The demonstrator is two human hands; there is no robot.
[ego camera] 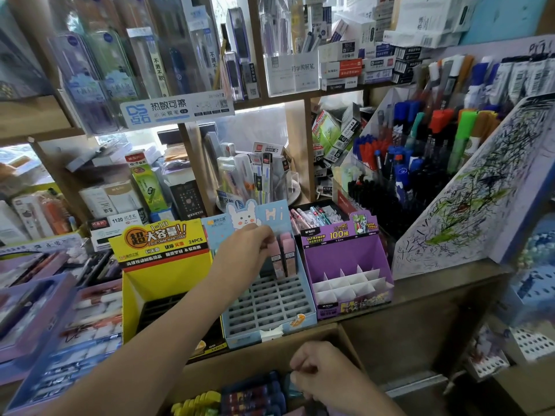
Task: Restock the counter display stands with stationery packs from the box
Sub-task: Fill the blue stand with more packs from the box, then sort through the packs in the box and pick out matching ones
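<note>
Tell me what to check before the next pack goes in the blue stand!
1. Left hand pinches a pink pack: ok.
2. Pack is over the back row of the blue stand: ok.
3. Pack fully down in its slot: cannot tell.
4. Blue stand has free slots: ok, most are empty.
5. Right hand holds a next pack in the box: cannot tell, fingers hide it.
6. Purple stand filled: not ok, dividers empty.

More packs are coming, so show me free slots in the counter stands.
Free: the blue stand's grid in front of the pink packs, the purple stand's white dividers, the yellow stand's dark tray. Crowded: the blue stand's back row, where the left hand grips one.
</note>
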